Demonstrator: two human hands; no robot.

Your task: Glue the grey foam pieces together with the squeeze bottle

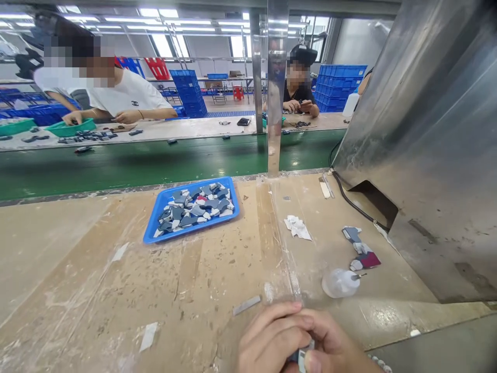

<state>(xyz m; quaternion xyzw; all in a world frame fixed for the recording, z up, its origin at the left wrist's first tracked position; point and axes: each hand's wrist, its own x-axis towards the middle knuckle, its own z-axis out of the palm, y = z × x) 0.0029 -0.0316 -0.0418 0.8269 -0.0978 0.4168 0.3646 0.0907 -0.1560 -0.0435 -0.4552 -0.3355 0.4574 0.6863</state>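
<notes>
At the bottom of the head view my left hand (pixel 266 336) and my right hand (pixel 336 339) are together, fingers curled round a small dark grey and white plastic piece (pixel 302 356). Most of that piece is hidden by the fingers. Ahead of my left hand lies a flat grey metal strip (pixel 247 305). A translucent squeeze bottle (pixel 340 283) with a thin nozzle rests on its side beyond my right hand. Just past it are a few loose grey, white and dark red pieces (pixel 361 251). Further off, a blue tray (pixel 151 234) holds several similar grey and white pieces.
Crumpled white tissue (pixel 297 228) lies on the worn tabletop (pixel 217 280). A metal housing (pixel 435 155) with a black cable (pixel 351 204) borders the right side. Behind a metal post (pixel 274 93) runs a green conveyor belt (pixel 186 165); two people work across it.
</notes>
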